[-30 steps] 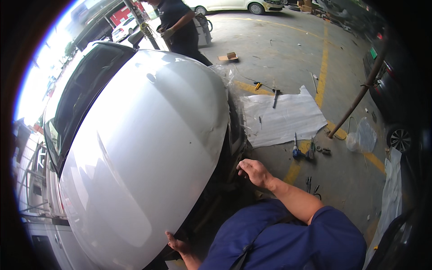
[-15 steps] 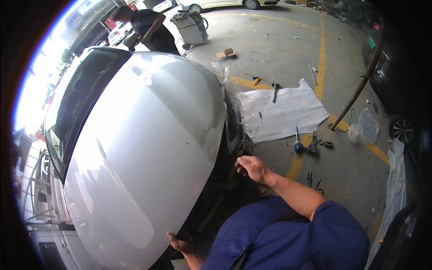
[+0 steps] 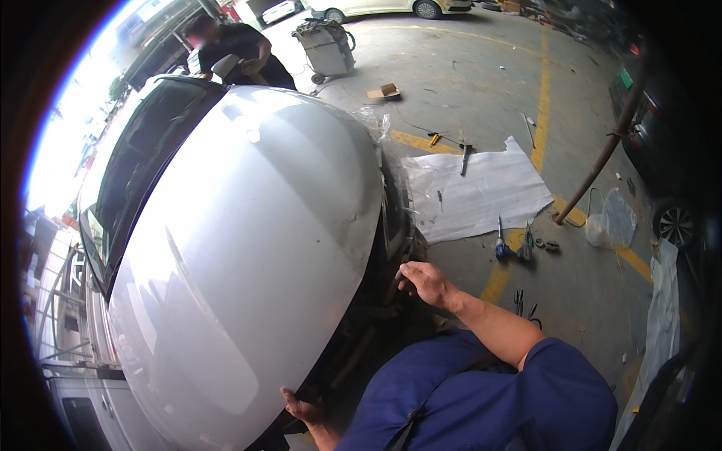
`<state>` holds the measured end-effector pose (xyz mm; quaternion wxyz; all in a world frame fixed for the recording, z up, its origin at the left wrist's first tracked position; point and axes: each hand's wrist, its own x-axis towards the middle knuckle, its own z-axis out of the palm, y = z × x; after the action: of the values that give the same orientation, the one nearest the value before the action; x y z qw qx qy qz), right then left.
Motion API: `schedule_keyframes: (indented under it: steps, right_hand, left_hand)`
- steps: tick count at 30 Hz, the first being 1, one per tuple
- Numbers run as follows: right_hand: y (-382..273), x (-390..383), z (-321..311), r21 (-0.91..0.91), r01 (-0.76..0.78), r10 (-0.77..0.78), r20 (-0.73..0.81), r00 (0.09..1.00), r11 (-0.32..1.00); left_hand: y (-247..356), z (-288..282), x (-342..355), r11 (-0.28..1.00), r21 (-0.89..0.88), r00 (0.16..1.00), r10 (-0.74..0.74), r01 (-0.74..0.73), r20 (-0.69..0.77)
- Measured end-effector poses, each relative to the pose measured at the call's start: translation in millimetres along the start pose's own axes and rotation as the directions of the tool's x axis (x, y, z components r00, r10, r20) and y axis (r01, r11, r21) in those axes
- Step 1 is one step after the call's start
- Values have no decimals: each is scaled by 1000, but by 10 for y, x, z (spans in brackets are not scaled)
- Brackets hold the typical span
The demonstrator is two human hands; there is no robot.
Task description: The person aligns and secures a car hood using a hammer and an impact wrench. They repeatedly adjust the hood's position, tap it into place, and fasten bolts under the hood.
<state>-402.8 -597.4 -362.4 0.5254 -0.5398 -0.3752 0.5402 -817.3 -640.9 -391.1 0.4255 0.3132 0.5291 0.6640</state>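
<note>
One left hand (image 3: 304, 410) touches one silver hood (image 3: 259, 255).

On the grey floor (image 3: 587, 301) lies a white sheet (image 3: 500, 184), with a dark tool (image 3: 465, 161) at its far edge. Near the sheet is a blue power tool (image 3: 502, 249). A clear plastic bag (image 3: 613, 218) lies beside a leaning brown pole (image 3: 590, 174). Farther away are a cardboard box (image 3: 387, 91), a grey cart (image 3: 327, 51) and a pale car (image 3: 383, 7).

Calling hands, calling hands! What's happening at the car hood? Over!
Left hand: at edge of silver hood, thumb on top. Right hand: curled beside hood, grip unclear. Blue tool: on floor, beyond right hand. Over.
</note>
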Motion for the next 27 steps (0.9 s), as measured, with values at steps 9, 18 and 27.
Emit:
schedule_keyframes:
  steps: [9, 18, 27]
  right_hand:
    - [55, 144, 358, -124, 70, -53, 133, 990, 990]
    - [53, 326, 807, -231, 62, -22, 174, 985, 971]
    - [-208, 224, 933, -252, -64, 104, 148, 984, 966]
  left_hand:
    - [121, 153, -83, 999, 52, 998, 17, -13, -68]
    - [-72, -210, 86, 997, -74, 999, -15, 18, 42]
    - [488, -674, 247, 986, -165, 912, -85, 19, -401]
